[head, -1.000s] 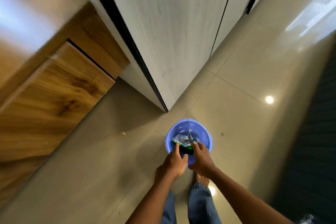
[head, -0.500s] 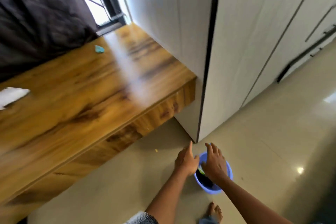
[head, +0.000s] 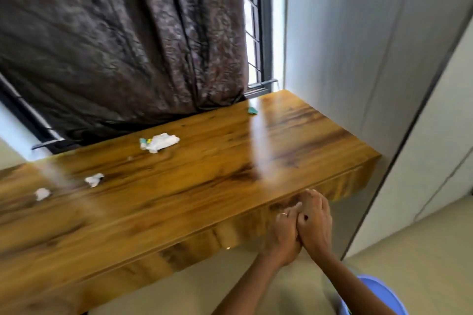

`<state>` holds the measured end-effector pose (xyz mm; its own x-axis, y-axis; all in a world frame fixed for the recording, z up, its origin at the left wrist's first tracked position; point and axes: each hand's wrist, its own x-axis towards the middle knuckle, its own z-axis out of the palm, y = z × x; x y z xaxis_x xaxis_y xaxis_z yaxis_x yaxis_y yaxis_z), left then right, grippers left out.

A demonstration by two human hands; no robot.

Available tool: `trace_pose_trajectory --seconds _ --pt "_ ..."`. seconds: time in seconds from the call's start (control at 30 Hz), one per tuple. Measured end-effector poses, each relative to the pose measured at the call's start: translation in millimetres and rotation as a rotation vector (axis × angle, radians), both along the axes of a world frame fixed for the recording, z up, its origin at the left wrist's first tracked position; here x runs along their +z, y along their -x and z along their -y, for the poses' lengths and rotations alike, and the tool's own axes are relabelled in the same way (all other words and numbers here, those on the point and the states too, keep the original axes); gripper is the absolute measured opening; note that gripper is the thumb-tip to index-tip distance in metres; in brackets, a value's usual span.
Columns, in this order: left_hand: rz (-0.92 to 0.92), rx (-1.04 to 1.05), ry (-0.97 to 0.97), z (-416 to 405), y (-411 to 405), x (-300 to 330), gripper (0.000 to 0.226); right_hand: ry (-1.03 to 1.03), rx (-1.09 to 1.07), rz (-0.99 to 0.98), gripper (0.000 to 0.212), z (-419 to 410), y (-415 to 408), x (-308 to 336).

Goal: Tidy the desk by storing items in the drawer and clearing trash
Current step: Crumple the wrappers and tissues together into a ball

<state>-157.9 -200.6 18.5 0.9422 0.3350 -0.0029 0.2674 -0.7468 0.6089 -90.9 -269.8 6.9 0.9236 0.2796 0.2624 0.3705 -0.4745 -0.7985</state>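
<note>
While both hands met at the lower right of the frame, just in front of the wooden tabletop's point(head: 204, 186) front edge, the left hand point(head: 282, 235) and right hand point(head: 316, 222) were pressed together with fingers loosely curled, holding nothing I could make out. Crumpled white paper point(head: 158, 143) lay at mid-tabletop, with two smaller scraps point(head: 94, 179) point(head: 42, 193) toward the left. A small teal bit point(head: 252, 110) sat near the dark curtain point(head: 115, 46). A blue bin point(head: 378, 296) stood on the floor at lower right.
</note>
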Motion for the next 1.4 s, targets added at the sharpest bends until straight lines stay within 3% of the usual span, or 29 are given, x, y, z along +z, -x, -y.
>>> trace_pose_trajectory --seconds 0.1,0.27,0.5,0.73,1.0,1.23,1.4 --pt "0.094 0.030 -0.078 -46 33 16 0.054 -0.062 0.066 -0.002 0.049 -48 30 17" --pt "0.169 0.192 -0.186 -117 77 28 0.055 0.003 0.231 -0.020 0.050 -117 61 29" --pt "0.017 0.469 -0.187 -214 109 9 0.064 0.139 0.434 0.012 0.051 -210 60 25" --pt "-0.123 0.672 -0.242 -301 123 -14 0.096 0.182 0.568 -0.015 0.054 -321 30 26" --pt "-0.173 0.761 -0.270 -341 108 -7 0.057 0.320 0.738 0.108 0.063 -440 9 25" --pt "-0.143 0.778 -0.274 -344 107 -13 0.055 0.504 0.879 0.277 0.068 -497 2 13" --pt "-0.102 0.793 -0.255 -345 107 -14 0.059 0.468 0.879 0.327 0.052 -505 3 8"
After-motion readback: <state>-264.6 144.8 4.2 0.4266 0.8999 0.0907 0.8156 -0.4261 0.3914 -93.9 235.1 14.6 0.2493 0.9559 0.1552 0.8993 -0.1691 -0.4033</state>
